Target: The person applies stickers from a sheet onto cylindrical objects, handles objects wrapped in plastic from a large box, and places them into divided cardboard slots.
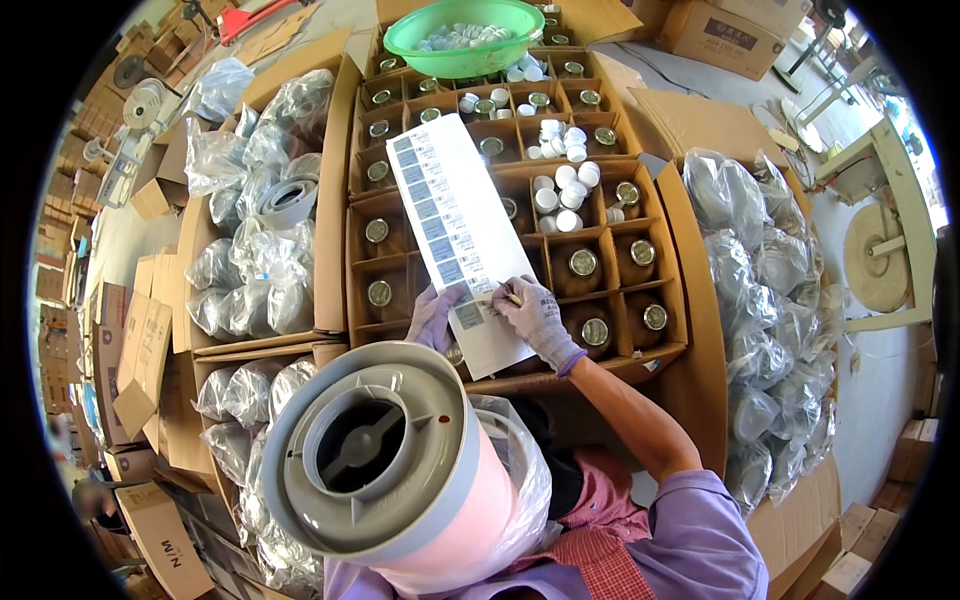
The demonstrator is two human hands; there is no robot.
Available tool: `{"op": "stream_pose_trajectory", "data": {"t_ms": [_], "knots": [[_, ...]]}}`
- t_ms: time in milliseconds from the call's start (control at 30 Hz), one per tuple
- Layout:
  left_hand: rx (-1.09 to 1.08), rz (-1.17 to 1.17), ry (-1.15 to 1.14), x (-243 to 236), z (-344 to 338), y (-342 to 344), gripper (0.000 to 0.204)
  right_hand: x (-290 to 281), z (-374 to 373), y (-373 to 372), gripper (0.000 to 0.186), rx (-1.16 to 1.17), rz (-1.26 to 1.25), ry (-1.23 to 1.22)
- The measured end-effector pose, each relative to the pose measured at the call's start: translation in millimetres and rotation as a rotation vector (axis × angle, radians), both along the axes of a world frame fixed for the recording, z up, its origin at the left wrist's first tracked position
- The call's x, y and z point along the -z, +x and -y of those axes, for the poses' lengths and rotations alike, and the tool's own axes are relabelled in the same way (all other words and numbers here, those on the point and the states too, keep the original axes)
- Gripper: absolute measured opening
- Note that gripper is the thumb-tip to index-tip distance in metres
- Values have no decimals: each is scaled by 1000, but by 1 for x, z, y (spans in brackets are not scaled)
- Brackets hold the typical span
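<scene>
A long white sheet with a column of grey printed labels [430, 215] lies slantwise over a divided carton of bottles. My left hand [433, 318], in a pale purple glove, grips the sheet's left edge near its lower end. On the sheet's right side is my gloved right hand [540, 318], its fingers pinched round a slim pen-like tool [512, 297] beside the lower labels. Under the sheet, the carton's cardboard dividers [600, 236] separate bottles with silvery caps [582, 262]. Loose white caps [568, 195] sit in a heap right of the sheet.
A green basin [463, 50] of white pieces rests at the carton's far end. Cartons of plastic-wrapped items stand left [262, 250] and right [765, 290]. A large pink cylinder with a grey ringed top [300, 470] stands close in front of me, left of centre.
</scene>
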State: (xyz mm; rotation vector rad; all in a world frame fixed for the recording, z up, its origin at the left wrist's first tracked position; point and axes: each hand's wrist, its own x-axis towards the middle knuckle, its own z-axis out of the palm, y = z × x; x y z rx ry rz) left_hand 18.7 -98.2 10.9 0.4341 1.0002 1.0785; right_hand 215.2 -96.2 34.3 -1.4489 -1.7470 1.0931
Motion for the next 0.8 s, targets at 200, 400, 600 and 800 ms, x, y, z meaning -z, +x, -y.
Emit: {"op": "stream_pose_trajectory", "data": {"t_ms": [200, 400, 600, 800], "knots": [[35, -223, -25, -31, -4, -19, 37, -59, 19, 30, 7, 220, -587, -54], [-276, -117, 641, -162, 71, -37, 66, -175, 63, 74, 6, 248, -916, -247], [-81, -647, 825, -225, 165, -3, 64, -249, 139, 53, 4, -99, -805, -331], [-139, -910, 925, -231, 189, -3, 64, -252, 167, 26, 11, -236, -564, -253]]}}
